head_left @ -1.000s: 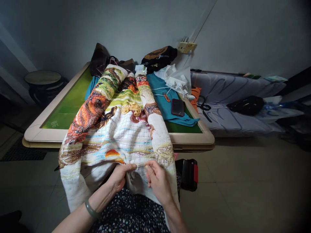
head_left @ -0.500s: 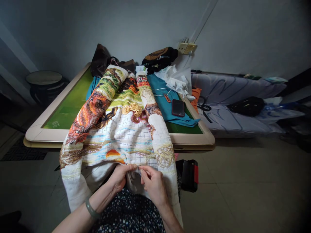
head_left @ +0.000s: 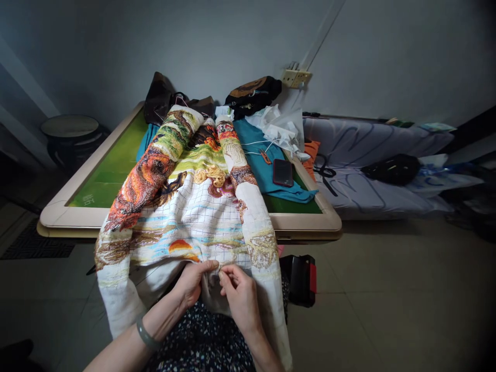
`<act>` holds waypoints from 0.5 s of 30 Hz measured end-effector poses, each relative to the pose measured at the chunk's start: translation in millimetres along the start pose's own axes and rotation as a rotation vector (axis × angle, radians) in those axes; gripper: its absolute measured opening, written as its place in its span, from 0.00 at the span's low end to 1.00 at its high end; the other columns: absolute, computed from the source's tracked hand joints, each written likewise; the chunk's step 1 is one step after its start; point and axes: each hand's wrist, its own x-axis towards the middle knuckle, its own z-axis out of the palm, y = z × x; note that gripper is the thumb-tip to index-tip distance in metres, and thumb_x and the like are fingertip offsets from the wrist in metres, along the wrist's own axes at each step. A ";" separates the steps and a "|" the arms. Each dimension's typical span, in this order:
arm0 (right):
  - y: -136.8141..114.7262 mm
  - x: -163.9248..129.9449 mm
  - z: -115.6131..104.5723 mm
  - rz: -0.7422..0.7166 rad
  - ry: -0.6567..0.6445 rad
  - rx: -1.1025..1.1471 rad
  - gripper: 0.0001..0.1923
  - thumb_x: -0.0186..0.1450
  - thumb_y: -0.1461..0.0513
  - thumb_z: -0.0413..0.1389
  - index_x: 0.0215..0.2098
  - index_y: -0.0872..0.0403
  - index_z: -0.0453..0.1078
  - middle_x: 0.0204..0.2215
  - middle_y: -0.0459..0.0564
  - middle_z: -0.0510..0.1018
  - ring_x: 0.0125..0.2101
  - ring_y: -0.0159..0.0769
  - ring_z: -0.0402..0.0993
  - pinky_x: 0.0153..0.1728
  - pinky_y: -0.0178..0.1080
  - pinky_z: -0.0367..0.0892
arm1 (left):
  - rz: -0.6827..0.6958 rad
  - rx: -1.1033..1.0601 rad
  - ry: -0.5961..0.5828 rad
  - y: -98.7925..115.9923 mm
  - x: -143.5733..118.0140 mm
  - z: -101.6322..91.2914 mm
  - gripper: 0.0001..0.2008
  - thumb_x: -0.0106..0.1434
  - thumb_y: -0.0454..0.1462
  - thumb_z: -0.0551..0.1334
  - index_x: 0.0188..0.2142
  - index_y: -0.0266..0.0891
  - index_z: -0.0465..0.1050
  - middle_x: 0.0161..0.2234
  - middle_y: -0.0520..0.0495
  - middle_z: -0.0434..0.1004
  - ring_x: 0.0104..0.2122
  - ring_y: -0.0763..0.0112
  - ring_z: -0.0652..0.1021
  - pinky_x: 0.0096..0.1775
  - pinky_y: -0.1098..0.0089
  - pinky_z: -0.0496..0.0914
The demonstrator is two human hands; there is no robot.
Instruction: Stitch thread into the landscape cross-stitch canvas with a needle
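Note:
A large cross-stitch canvas (head_left: 217, 222) drapes from the table down to my lap, its two sides rolled into thick stitched tubes. Its middle carries a drawn grid, pale blue and brown stitching and an orange patch. My left hand (head_left: 192, 283) is closed on the canvas's near fold, thumb on top and fingers underneath. Just right of that thumb, my right hand (head_left: 241, 297) pinches thumb and forefinger together at the fold. Whatever lies in that pinch is too small to make out. A bundle of yellow thread (head_left: 211, 175) rests on the canvas farther up.
The green-topped table (head_left: 310, 222) has a pale raised rim. On it are a phone (head_left: 282, 172), teal cloth (head_left: 253, 150), a crumpled white plastic bag (head_left: 277, 129) and dark bags (head_left: 251, 95). A black-and-red case (head_left: 302, 281) is below the right edge, and a covered sofa (head_left: 349, 191) stands beyond.
My right hand has shifted slightly left, and its fingers have curled in more at the fold. My left hand keeps its hold on the canvas. The view has moved very little.

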 end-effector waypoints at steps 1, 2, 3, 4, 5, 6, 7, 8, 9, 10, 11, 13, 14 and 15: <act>0.9 0.1 0.2 -0.012 0.012 -0.009 0.09 0.63 0.60 0.51 0.30 0.55 0.70 0.22 0.47 0.75 0.20 0.31 0.70 0.21 0.31 0.64 | 0.002 -0.006 0.005 -0.3 0.6 0.5 0.11 0.40 0.32 0.71 0.26 0.30 0.78 0.26 0.46 0.80 0.27 0.69 0.76 0.35 0.69 0.70; 1.6 0.3 0.5 -0.021 0.023 -0.015 0.09 0.63 0.60 0.51 0.29 0.55 0.71 0.23 0.47 0.75 0.21 0.32 0.70 0.22 0.31 0.65 | -0.001 -0.011 0.007 -0.7 1.2 0.8 0.10 0.40 0.32 0.71 0.25 0.30 0.78 0.26 0.47 0.80 0.26 0.70 0.76 0.34 0.70 0.70; 2.2 0.6 0.9 -0.026 0.034 -0.016 0.09 0.63 0.60 0.51 0.29 0.55 0.71 0.23 0.47 0.75 0.21 0.32 0.70 0.22 0.31 0.65 | -0.010 -0.014 0.008 -1.0 2.0 1.0 0.09 0.40 0.32 0.71 0.24 0.30 0.77 0.25 0.47 0.79 0.26 0.71 0.75 0.34 0.70 0.70; 2.8 1.0 1.5 -0.027 0.043 -0.012 0.09 0.63 0.60 0.51 0.29 0.55 0.71 0.23 0.47 0.75 0.21 0.33 0.70 0.22 0.31 0.65 | -0.023 -0.018 0.010 -1.2 2.7 1.0 0.09 0.39 0.32 0.70 0.23 0.30 0.77 0.23 0.48 0.78 0.24 0.72 0.75 0.32 0.71 0.69; 3.5 1.2 2.2 -0.026 0.051 -0.004 0.10 0.63 0.60 0.51 0.29 0.55 0.71 0.22 0.47 0.75 0.21 0.33 0.70 0.22 0.31 0.65 | -0.040 -0.021 0.011 -1.5 3.5 0.8 0.08 0.39 0.32 0.70 0.22 0.31 0.76 0.22 0.48 0.77 0.23 0.73 0.74 0.31 0.71 0.69; 4.1 1.4 3.0 -0.025 0.061 0.004 0.10 0.63 0.60 0.51 0.29 0.55 0.71 0.22 0.47 0.75 0.20 0.33 0.70 0.22 0.31 0.65 | -0.058 -0.025 0.009 -1.7 4.2 0.4 0.08 0.40 0.32 0.70 0.22 0.31 0.76 0.20 0.49 0.76 0.22 0.73 0.73 0.30 0.71 0.68; 4.9 1.4 3.9 -0.025 0.074 0.010 0.10 0.63 0.60 0.51 0.29 0.55 0.72 0.22 0.47 0.75 0.20 0.32 0.70 0.22 0.31 0.65 | -0.074 -0.028 0.008 -2.0 4.8 0.0 0.07 0.40 0.32 0.70 0.21 0.31 0.75 0.20 0.49 0.75 0.21 0.73 0.73 0.29 0.71 0.68; 5.7 1.2 5.0 -0.028 0.088 0.015 0.10 0.63 0.60 0.51 0.29 0.55 0.72 0.22 0.47 0.75 0.19 0.32 0.69 0.22 0.32 0.65 | -0.087 -0.032 0.006 -2.2 5.4 -0.4 0.07 0.40 0.32 0.70 0.21 0.31 0.75 0.19 0.49 0.75 0.20 0.74 0.72 0.28 0.71 0.67; 6.5 0.9 6.3 -0.031 0.105 0.018 0.10 0.63 0.60 0.51 0.29 0.56 0.72 0.21 0.47 0.75 0.19 0.32 0.69 0.22 0.32 0.64 | -0.098 -0.037 0.003 -2.5 5.8 -0.8 0.08 0.40 0.32 0.70 0.21 0.30 0.75 0.19 0.49 0.75 0.20 0.73 0.72 0.28 0.71 0.67; 7.2 0.4 7.6 -0.034 0.122 0.021 0.10 0.63 0.60 0.51 0.29 0.56 0.72 0.20 0.46 0.74 0.18 0.32 0.69 0.23 0.32 0.64 | -0.107 -0.043 -0.002 -2.8 6.0 -1.2 0.08 0.40 0.33 0.69 0.21 0.30 0.74 0.19 0.49 0.75 0.20 0.73 0.72 0.27 0.71 0.67; 7.8 -0.2 9.0 -0.036 0.136 0.025 0.10 0.63 0.60 0.51 0.29 0.56 0.72 0.20 0.46 0.74 0.18 0.32 0.69 0.22 0.32 0.64 | -0.116 -0.050 -0.008 -3.0 6.0 -1.4 0.08 0.40 0.33 0.69 0.20 0.30 0.74 0.19 0.49 0.74 0.20 0.73 0.72 0.27 0.71 0.67; 8.5 -1.5 11.9 -0.034 0.161 0.037 0.10 0.63 0.59 0.51 0.29 0.56 0.71 0.19 0.45 0.73 0.17 0.31 0.68 0.21 0.32 0.63 | -0.129 -0.067 -0.020 -3.3 5.6 -1.4 0.07 0.40 0.32 0.69 0.20 0.30 0.74 0.18 0.49 0.74 0.19 0.74 0.72 0.26 0.72 0.66; 8.7 -2.1 13.4 -0.033 0.171 0.042 0.11 0.63 0.59 0.51 0.29 0.56 0.71 0.19 0.45 0.73 0.17 0.31 0.68 0.21 0.31 0.63 | -0.131 -0.075 -0.027 -3.5 5.1 -1.2 0.07 0.40 0.32 0.69 0.20 0.31 0.73 0.18 0.49 0.73 0.19 0.74 0.71 0.26 0.72 0.66; 8.7 -2.7 14.9 -0.033 0.180 0.044 0.11 0.63 0.59 0.51 0.29 0.56 0.71 0.19 0.45 0.73 0.17 0.31 0.68 0.21 0.31 0.63 | -0.132 -0.081 -0.033 -3.6 4.7 -1.0 0.07 0.40 0.32 0.69 0.20 0.31 0.73 0.18 0.50 0.73 0.19 0.75 0.71 0.25 0.72 0.66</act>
